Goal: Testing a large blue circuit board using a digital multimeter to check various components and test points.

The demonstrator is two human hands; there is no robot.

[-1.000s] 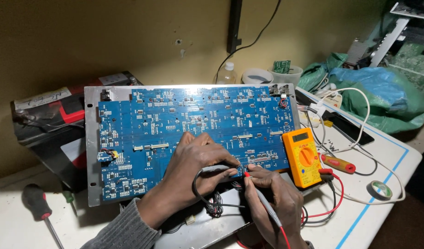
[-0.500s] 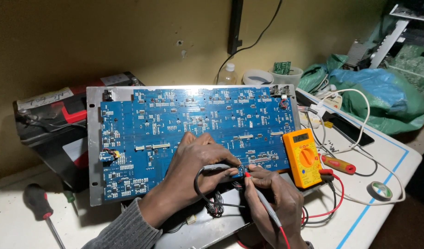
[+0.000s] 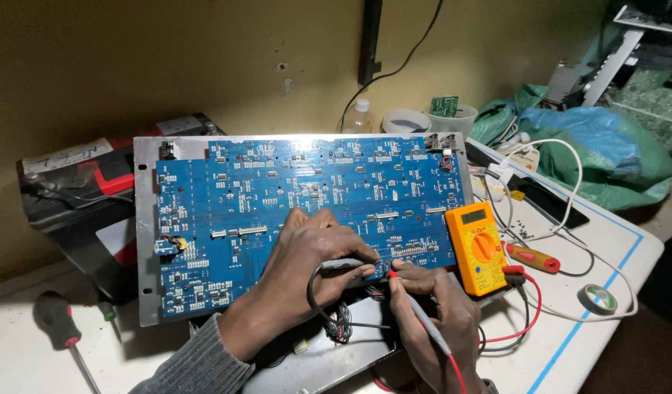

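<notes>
A black probe lead (image 3: pixel 339 265) is pinched by the left hand (image 3: pixel 306 270) against the large blue circuit board (image 3: pixel 306 197). A red-tipped grey probe (image 3: pixel 416 310) is gripped by the right hand (image 3: pixel 438 321), just beside the yellow multimeter (image 3: pixel 480 246)

Large blue circuit board (image 3: pixel 306 197) propped tilted on metal frame, black probe (image 3: pixel 343 264) and red probe (image 3: pixel 416 306) tips touching its lower edge

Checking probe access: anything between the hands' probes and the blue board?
Nothing visible. Both probe tips already sit on the lower edge of the blue board: left hand holds the black probe, right hand the red probe. The yellow meter lies to the right, clear of them.
</notes>
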